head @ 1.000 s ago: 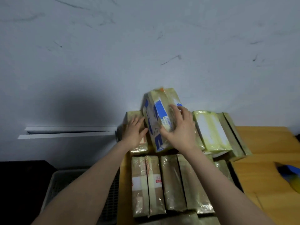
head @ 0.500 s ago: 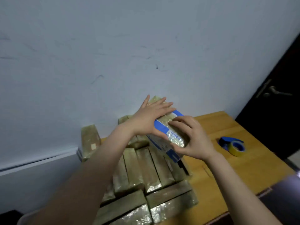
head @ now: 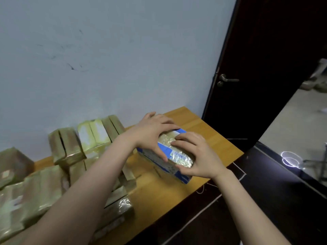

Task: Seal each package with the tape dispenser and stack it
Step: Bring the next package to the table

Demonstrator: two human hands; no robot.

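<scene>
A blue-and-white package (head: pixel 174 157) wrapped in clear tape lies on the wooden table (head: pixel 217 144), near its right end. My left hand (head: pixel 152 131) lies over its far side with the fingers spread across the top. My right hand (head: pixel 196 156) grips its near right end, thumb under the edge and fingers curled over the top. The tape dispenser is out of view.
Several taped brown packages (head: pixel 67 147) stand and lie in rows on the left half of the table, one of them pale yellow (head: pixel 93 135). A dark door (head: pixel 261 68) with a handle stands to the right. The table's front edge runs diagonally below my arms.
Both hands carried the blue-and-white package from above the stacked packages rightward and down onto the bare table. The camera swung right, and the tape dispenser left the view.
</scene>
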